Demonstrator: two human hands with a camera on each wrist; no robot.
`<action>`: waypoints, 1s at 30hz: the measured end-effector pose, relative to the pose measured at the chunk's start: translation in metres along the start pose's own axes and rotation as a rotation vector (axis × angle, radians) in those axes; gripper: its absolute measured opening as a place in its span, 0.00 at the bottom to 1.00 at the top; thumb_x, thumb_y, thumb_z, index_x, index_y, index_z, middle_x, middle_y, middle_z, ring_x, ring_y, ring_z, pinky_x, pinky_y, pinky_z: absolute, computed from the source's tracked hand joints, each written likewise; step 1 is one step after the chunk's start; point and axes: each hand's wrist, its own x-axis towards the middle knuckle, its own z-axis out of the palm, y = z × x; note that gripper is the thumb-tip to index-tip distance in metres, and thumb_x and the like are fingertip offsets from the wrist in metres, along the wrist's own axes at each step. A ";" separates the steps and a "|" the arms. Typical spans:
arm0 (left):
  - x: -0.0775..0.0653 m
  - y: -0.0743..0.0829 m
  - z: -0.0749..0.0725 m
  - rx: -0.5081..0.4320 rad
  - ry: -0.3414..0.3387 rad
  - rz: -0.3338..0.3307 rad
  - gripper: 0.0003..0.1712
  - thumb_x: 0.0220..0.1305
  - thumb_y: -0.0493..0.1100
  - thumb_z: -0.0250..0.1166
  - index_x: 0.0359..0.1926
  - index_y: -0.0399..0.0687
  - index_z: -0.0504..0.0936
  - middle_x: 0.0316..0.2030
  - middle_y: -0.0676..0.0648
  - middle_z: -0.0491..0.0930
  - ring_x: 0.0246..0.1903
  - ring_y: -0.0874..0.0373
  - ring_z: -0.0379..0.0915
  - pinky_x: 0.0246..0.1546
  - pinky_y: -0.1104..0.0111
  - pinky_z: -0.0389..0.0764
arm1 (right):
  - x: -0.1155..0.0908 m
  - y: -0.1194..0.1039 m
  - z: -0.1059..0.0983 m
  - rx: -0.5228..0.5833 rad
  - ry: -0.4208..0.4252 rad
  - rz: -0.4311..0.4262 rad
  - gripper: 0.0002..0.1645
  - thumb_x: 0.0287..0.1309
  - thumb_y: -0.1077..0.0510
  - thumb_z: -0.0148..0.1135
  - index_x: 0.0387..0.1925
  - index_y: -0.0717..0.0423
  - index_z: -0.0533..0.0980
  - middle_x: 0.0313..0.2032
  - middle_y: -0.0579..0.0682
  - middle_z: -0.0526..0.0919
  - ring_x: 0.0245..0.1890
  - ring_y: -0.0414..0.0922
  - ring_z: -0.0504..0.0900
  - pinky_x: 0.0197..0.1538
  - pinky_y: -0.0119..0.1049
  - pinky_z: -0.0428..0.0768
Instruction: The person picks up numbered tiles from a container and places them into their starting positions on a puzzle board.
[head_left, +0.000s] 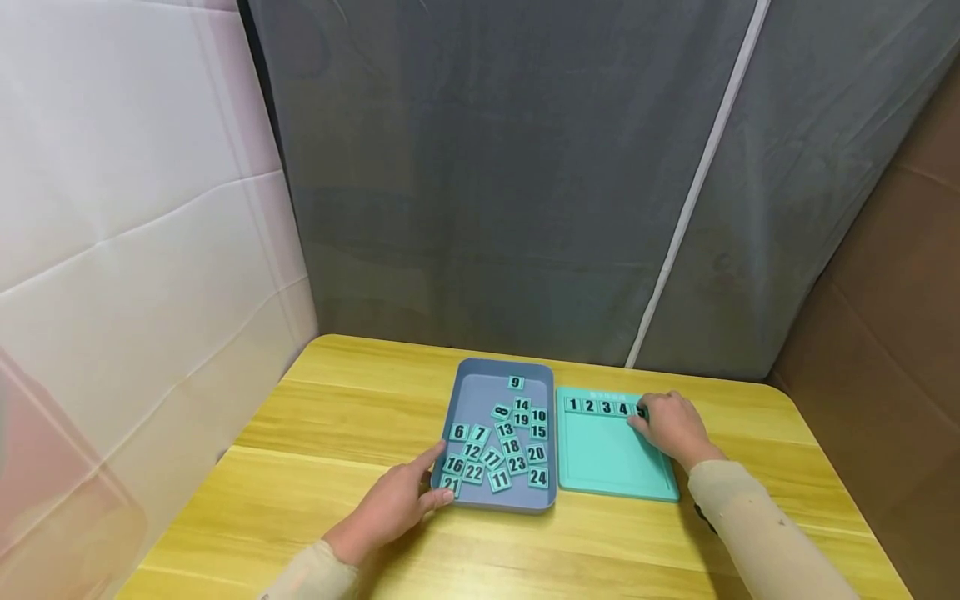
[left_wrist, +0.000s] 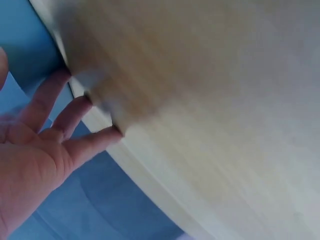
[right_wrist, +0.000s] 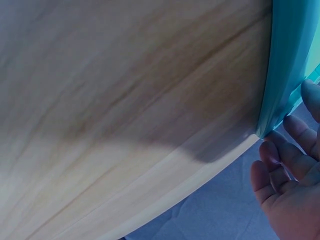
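Note:
A grey-blue tray [head_left: 480,379] holds several loose number tiles, among them the 9 tile [head_left: 516,382] and the 24 tile [head_left: 537,477]. To its right lies a teal board [head_left: 615,458], with tiles 1 to 4 in a row along its far edge. My right hand [head_left: 675,429] is at that board's far right corner, thumb and index finger around the 5 tile [head_left: 641,411], which they partly cover. My left hand [head_left: 397,500] touches the tray's near left corner, thumb at the front wall and fingers along the left side. In the left wrist view, its fingers [left_wrist: 85,147] are spread.
Tray and board lie side by side on a wood-grain table [head_left: 337,417]. A grey curtain [head_left: 480,183] hangs behind it, with a white wall covering [head_left: 150,208] on the left and a brown one [head_left: 885,292] on the right.

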 end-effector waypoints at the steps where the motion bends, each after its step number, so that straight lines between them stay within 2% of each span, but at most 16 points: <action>1: 0.001 0.000 -0.001 0.002 -0.012 0.004 0.48 0.66 0.49 0.76 0.79 0.36 0.66 0.47 0.43 0.91 0.49 0.50 0.87 0.56 0.49 0.85 | 0.000 0.000 0.000 0.002 0.001 0.001 0.27 0.70 0.47 0.72 0.55 0.67 0.84 0.49 0.64 0.90 0.49 0.63 0.80 0.60 0.63 0.81; 7: 0.006 0.003 -0.006 0.001 -0.052 -0.014 0.51 0.66 0.49 0.77 0.80 0.33 0.63 0.47 0.42 0.90 0.49 0.51 0.86 0.57 0.48 0.84 | 0.001 0.002 0.002 0.007 0.000 0.006 0.29 0.69 0.46 0.72 0.57 0.67 0.83 0.50 0.64 0.89 0.48 0.62 0.80 0.60 0.62 0.81; 14: 0.009 0.005 -0.008 0.048 -0.067 -0.039 0.52 0.66 0.51 0.77 0.81 0.35 0.62 0.59 0.34 0.86 0.56 0.49 0.83 0.67 0.45 0.80 | 0.002 0.002 -0.002 0.022 -0.036 0.028 0.32 0.69 0.44 0.72 0.59 0.67 0.82 0.51 0.64 0.88 0.48 0.61 0.79 0.59 0.62 0.82; 17: 0.010 0.006 -0.010 0.043 -0.082 -0.052 0.52 0.65 0.51 0.77 0.81 0.36 0.62 0.59 0.34 0.86 0.55 0.51 0.82 0.67 0.46 0.79 | 0.002 0.001 -0.005 0.028 -0.048 0.026 0.32 0.69 0.44 0.71 0.59 0.67 0.82 0.50 0.64 0.88 0.48 0.61 0.80 0.58 0.62 0.82; 30: 0.011 0.005 -0.010 0.010 -0.111 -0.034 0.52 0.66 0.49 0.77 0.81 0.34 0.61 0.46 0.45 0.90 0.45 0.58 0.81 0.57 0.52 0.84 | 0.004 0.006 -0.005 0.044 -0.070 0.035 0.35 0.69 0.41 0.69 0.61 0.67 0.81 0.51 0.65 0.88 0.49 0.61 0.80 0.58 0.62 0.83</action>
